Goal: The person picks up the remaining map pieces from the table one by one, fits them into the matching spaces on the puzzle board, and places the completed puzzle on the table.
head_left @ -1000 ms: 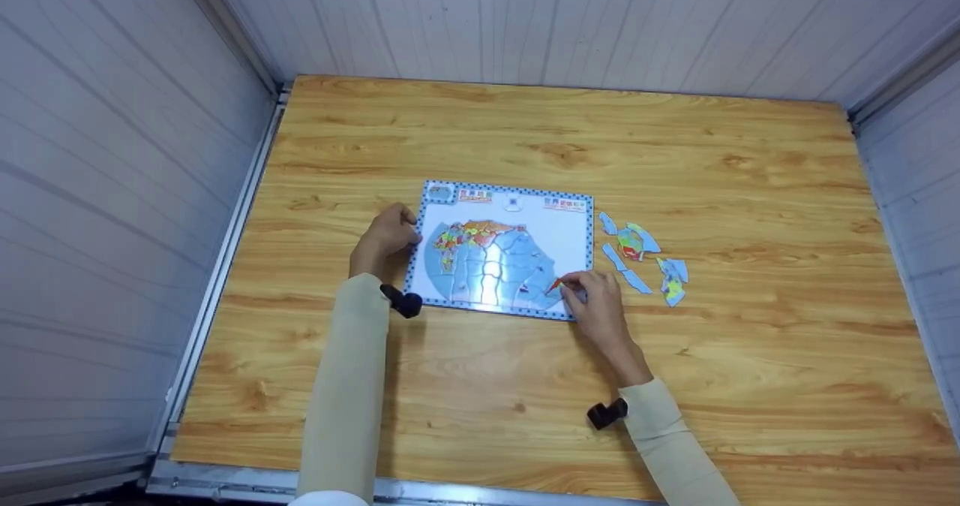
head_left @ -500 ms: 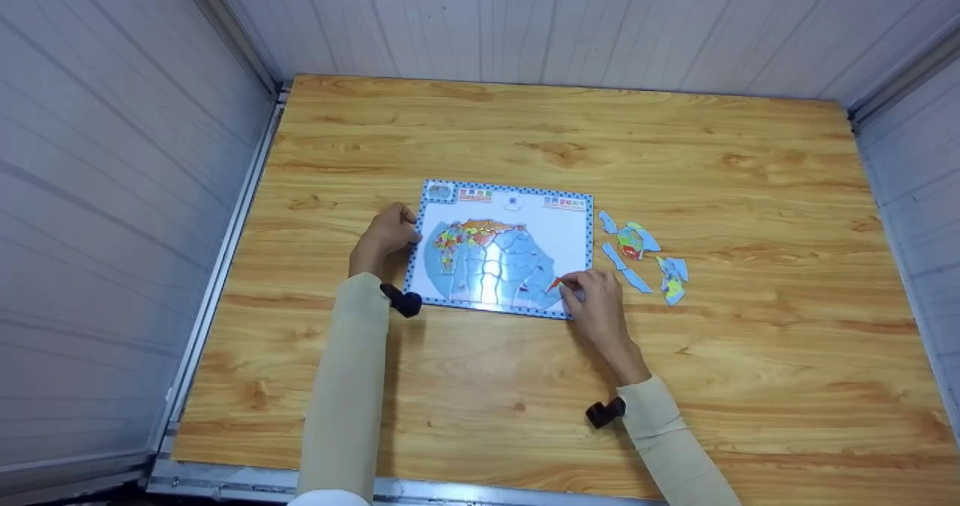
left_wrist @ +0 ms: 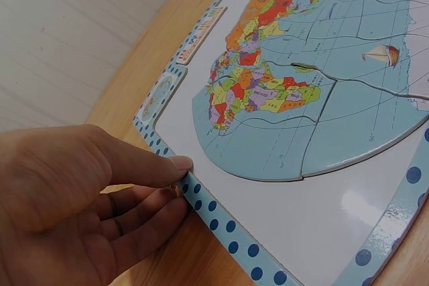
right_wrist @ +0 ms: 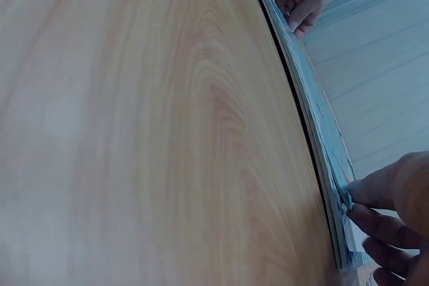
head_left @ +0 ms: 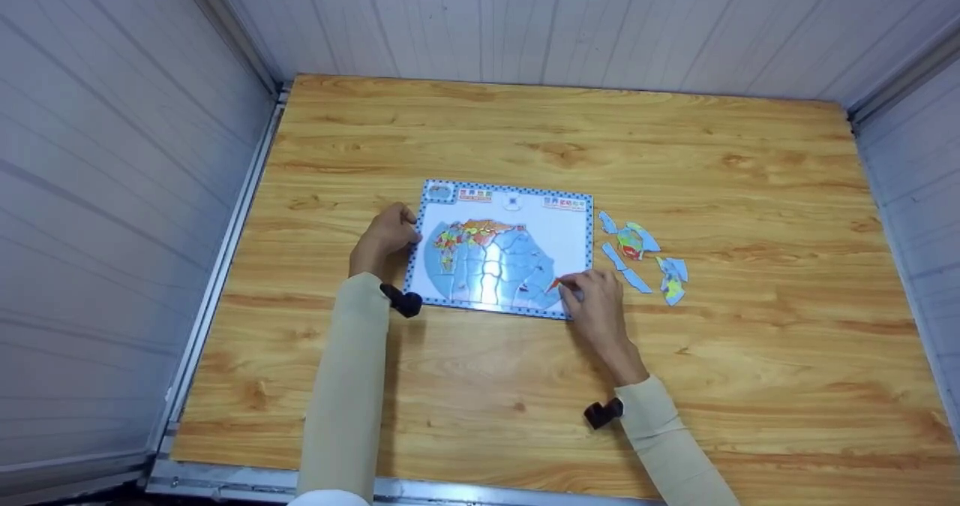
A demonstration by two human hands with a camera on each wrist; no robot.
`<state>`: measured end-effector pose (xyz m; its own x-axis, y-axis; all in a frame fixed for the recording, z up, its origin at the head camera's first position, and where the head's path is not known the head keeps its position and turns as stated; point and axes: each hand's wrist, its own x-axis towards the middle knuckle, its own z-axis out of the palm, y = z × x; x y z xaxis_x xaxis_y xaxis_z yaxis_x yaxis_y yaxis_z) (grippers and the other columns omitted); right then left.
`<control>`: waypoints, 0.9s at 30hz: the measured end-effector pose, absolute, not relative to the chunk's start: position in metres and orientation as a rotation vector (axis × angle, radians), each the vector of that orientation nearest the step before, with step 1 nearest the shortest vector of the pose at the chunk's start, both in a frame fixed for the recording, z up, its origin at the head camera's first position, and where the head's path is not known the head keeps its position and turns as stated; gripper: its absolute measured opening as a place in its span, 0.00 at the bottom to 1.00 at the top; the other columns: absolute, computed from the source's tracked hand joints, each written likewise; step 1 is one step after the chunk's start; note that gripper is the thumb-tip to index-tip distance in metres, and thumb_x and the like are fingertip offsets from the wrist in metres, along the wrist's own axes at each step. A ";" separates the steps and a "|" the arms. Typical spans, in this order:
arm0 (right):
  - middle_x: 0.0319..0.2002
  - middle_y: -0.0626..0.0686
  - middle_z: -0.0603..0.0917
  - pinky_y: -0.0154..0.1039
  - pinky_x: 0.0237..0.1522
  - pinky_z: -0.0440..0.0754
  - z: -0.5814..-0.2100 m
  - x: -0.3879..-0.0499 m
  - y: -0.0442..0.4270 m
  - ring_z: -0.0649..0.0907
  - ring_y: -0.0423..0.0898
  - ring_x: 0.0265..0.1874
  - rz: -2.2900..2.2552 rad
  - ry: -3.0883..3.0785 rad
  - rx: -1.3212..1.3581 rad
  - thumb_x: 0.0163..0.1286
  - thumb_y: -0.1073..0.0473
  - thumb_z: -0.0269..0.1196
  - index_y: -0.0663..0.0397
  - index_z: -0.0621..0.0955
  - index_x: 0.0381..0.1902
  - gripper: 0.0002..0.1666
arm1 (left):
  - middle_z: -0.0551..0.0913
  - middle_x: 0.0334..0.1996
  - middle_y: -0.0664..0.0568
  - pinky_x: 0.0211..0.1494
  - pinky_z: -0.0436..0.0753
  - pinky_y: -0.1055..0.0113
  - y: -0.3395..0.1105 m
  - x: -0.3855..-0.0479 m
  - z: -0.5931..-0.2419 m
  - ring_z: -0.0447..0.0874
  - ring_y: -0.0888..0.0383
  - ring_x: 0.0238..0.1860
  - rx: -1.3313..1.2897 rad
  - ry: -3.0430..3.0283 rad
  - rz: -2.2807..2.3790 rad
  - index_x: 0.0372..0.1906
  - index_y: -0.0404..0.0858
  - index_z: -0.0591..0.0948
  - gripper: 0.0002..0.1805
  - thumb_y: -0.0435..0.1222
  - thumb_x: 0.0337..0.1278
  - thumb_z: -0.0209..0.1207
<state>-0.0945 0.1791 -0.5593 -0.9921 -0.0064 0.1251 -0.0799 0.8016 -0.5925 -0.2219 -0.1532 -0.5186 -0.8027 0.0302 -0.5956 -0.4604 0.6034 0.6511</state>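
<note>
A world-map jigsaw board (head_left: 574, 236) with a blue dotted border lies on the table. Many map pieces sit joined on it, forming a partial oval of blue sea and coloured land. My left hand (head_left: 385, 237) grips the board's left edge; in the left wrist view its thumb (left_wrist: 151, 165) lies on the dotted border, with the fingers curled at the side. At the lower right of the map, my right hand (head_left: 598, 305) pinches a small puzzle piece (head_left: 555, 284) with an orange-red part showing. The right wrist view catches that piece (right_wrist: 346, 199) edge-on between thumb and finger.
Several loose puzzle pieces (head_left: 631, 242) lie right of the board, some overlapping, with another small group (head_left: 673, 281) farther right. Pale panel walls (head_left: 480, 25) close in the wooden table (head_left: 480, 131) at the back and both sides.
Hardly anything differs. The right wrist has shifted very slightly left, and the pinched puzzle piece has tilted a little at the same spot. The left hand and the board stay put.
</note>
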 end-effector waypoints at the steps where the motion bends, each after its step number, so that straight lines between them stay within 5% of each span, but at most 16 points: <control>1: 0.35 0.53 0.85 0.48 0.47 0.64 -0.560 -0.094 0.179 0.73 0.52 0.40 0.937 -2.862 0.075 0.63 0.59 0.66 0.54 0.86 0.39 0.08 | 0.70 0.42 0.48 0.49 0.69 0.62 -0.153 -0.222 -0.519 0.70 0.52 0.45 -0.336 2.266 1.145 0.52 0.39 0.68 0.15 0.31 0.62 0.55; 27: 0.36 0.53 0.84 0.48 0.48 0.63 -0.560 -0.091 0.175 0.72 0.52 0.40 0.893 -2.840 0.061 0.61 0.57 0.67 0.52 0.86 0.40 0.09 | 0.72 0.47 0.47 0.53 0.69 0.60 -0.153 -0.222 -0.520 0.70 0.50 0.49 -0.351 2.271 1.126 0.52 0.41 0.69 0.13 0.32 0.65 0.52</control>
